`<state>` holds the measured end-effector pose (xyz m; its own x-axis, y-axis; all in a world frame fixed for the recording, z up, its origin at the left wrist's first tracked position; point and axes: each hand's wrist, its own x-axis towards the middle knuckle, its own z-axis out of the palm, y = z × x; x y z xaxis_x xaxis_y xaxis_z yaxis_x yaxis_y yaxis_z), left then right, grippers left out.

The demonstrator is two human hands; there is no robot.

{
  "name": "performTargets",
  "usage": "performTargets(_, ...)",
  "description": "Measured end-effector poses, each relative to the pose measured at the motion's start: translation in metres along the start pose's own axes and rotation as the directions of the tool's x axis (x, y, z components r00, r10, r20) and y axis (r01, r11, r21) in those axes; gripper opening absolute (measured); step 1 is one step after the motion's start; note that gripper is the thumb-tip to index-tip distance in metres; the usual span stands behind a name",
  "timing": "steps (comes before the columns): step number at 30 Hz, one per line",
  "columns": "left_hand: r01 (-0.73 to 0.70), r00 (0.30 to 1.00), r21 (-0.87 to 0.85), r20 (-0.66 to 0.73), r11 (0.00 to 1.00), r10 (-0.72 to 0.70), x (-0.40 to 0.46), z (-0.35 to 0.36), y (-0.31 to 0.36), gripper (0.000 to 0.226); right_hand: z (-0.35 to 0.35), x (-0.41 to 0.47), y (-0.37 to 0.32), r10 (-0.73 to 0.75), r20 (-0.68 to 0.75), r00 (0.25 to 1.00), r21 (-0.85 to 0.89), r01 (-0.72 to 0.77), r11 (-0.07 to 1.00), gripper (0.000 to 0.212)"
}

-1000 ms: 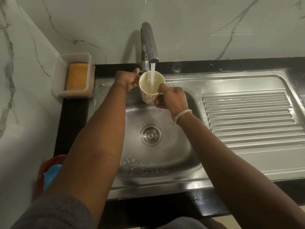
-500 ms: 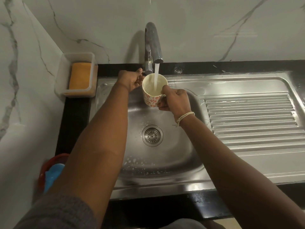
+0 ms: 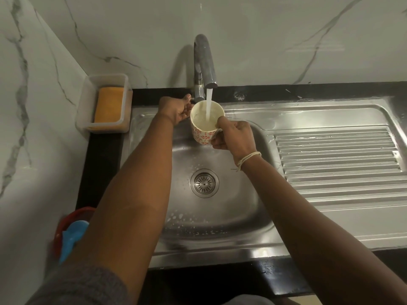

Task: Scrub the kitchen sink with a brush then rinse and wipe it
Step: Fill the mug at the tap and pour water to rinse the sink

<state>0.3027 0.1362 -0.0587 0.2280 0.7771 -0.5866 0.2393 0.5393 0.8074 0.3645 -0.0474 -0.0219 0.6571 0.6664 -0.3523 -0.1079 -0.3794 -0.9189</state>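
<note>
Fingers of our right hand [image 3: 234, 137] are curled round the handle side of the white ceramic mug with red flower print [image 3: 203, 126], thumb pressed at its rim, holding it upright under the curved chrome tap [image 3: 203, 62] so that the stream of water [image 3: 208, 102] falls into it; the mug looks better than half full. Our left hand [image 3: 176, 110] is at the tap's base, fingers bent round what we take to be the valve, though the knob itself is hidden behind the hand. We judge that the scrubbing is done or nearly so: the stainless steel sink basin [image 3: 220, 212] carries flecks of white suds along its near wall and around the round drain strainer [image 3: 204, 183], and no brush is in view. We are in the rinsing step, drawing water to pour over the basin; the pouring, clearing the suds, and the wipe all remain. An orange sponge [image 3: 109, 104] lies in the clear plastic tub [image 3: 88, 93] on the black table [image 3: 103, 155], left of the sink
</note>
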Motion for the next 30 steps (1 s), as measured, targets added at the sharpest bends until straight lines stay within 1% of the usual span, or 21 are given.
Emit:
performTargets(8, -0.027, 0.999, 0.055, -0.045, 0.998, 0.03, -0.001, 0.001, 0.001, 0.021, -0.004, 0.0, 0.002, -0.004, 0.027, 1.0, 0.012, 0.004, 1.0, 0.033)
performTargets(11, -0.084, 0.991, 0.135, -0.089, 0.987, 0.097, -0.001, 0.0, 0.004, 0.021, -0.006, 0.002, 0.002, -0.006, 0.038, 0.999, 0.027, 0.005, 1.0, 0.033)
performTargets(12, -0.132, 0.984, 0.175, -0.097, 0.976, 0.15, 0.0, 0.0, 0.005, 0.02, -0.007, 0.003, 0.002, -0.007, 0.043, 0.999, 0.031, 0.006, 1.0, 0.033)
performTargets(14, -0.291, 0.943, 0.278, -0.078, 0.915, 0.324, -0.002, 0.0, 0.007, 0.022, -0.01, 0.005, 0.003, -0.004, 0.058, 0.998, 0.047, 0.001, 0.999, 0.033)
performTargets(16, -0.455, 0.868, 0.396, -0.003, 0.798, 0.496, -0.014, 0.004, 0.012, 0.031, -0.015, 0.006, 0.004, 0.002, 0.089, 0.996, 0.071, -0.008, 0.997, 0.034)
performTargets(17, -0.508, 0.836, 0.451, 0.054, 0.734, 0.546, -0.02, 0.007, 0.015, 0.031, -0.017, 0.006, 0.004, 0.004, 0.104, 0.995, 0.081, -0.013, 0.997, 0.035)
performTargets(19, -0.549, 0.804, 0.531, 0.125, 0.645, 0.581, -0.029, 0.01, 0.021, 0.02, -0.026, 0.005, 0.005, 0.011, 0.125, 0.992, 0.095, -0.024, 0.995, 0.037)
performTargets(20, -0.552, 0.805, 0.528, 0.135, 0.645, 0.578, -0.029, 0.01, 0.022, 0.017, -0.033, 0.003, 0.004, 0.012, 0.136, 0.991, 0.104, -0.026, 0.994, 0.036)
performTargets(23, -0.542, 0.823, 0.435, 0.104, 0.719, 0.558, -0.026, 0.009, 0.01, 0.014, -0.068, -0.003, 0.001, -0.005, 0.168, 0.986, 0.123, -0.016, 0.992, 0.033)
performTargets(24, -0.523, 0.833, 0.429, 0.072, 0.737, 0.549, -0.027, 0.012, 0.001, 0.019, -0.084, -0.006, 0.0, -0.015, 0.174, 0.985, 0.126, -0.007, 0.992, 0.032)
performTargets(25, -0.488, 0.846, 0.424, 0.017, 0.763, 0.532, -0.03, 0.018, -0.012, 0.035, -0.102, -0.008, -0.001, -0.021, 0.18, 0.983, 0.128, -0.002, 0.992, 0.031)
performTargets(27, -0.404, 0.853, 0.384, -0.17, 0.83, 0.493, -0.049, 0.039, -0.037, 0.076, -0.142, -0.01, -0.002, -0.027, 0.182, 0.983, 0.122, 0.004, 0.992, 0.031)
performTargets(28, -0.386, 0.849, 0.354, -0.224, 0.852, 0.478, -0.059, 0.053, -0.052, 0.084, -0.163, -0.011, -0.001, -0.025, 0.173, 0.985, 0.115, 0.005, 0.993, 0.033)
performTargets(29, -0.402, 0.847, 0.331, -0.22, 0.854, 0.484, -0.073, 0.074, -0.066, 0.083, -0.189, -0.011, 0.0, -0.027, 0.157, 0.987, 0.104, 0.01, 0.995, 0.034)
performTargets(30, -0.427, 0.847, 0.324, -0.184, 0.844, 0.499, -0.089, 0.096, -0.08, 0.077, -0.216, -0.011, 0.003, -0.033, 0.146, 0.989, 0.086, 0.02, 0.996, 0.035)
